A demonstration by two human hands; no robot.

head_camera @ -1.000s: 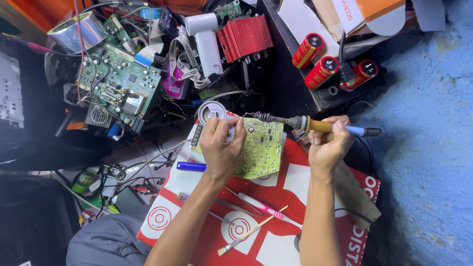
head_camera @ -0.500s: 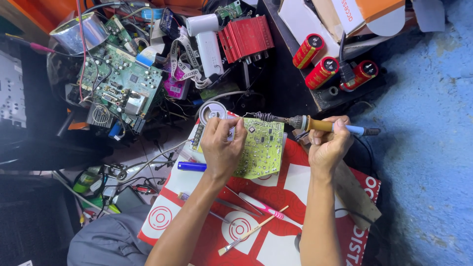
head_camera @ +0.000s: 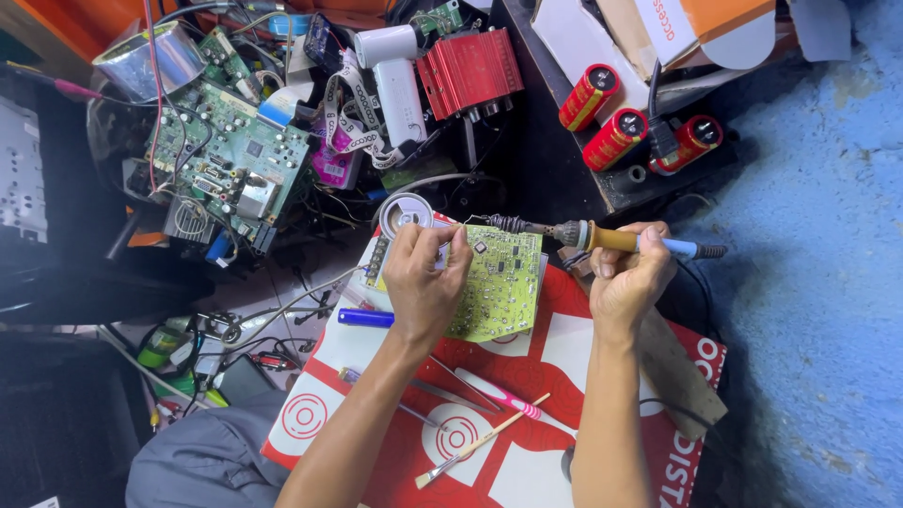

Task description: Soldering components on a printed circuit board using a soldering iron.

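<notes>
- A red and white printed sheet covers the work surface, its top edge meeting a heap of salvaged electronics.
- A large green circuit board lies in that heap beyond the sheet's top left corner, with a red finned metal case and a white cylindrical device beside it.
- Both forearms rise from the bottom edge of the view, bare and nearly parallel, elbows low and wrists bent toward each other over the sheet's upper middle.
- A small green circuit board rests flat near the sheet's top edge, between the two hands.
- The left hand lies palm down across the small board's left part, fingers curled shut and pinching something thin at the fingertips; what it pinches is too fine to tell.
- The right hand sits just right of the small board, fist closed around the yellow handle of a soldering iron, which lies level with its tip reaching left over the board's top edge.
- Three red capacitors sit on a dark shelf beyond the sheet's top right corner.
- A solder spool touches the sheet's top edge, just above the left hand.
- A blue pen lies by the left wrist; tweezers, a pink-handled tool and a small brush lie between the forearms.
</notes>
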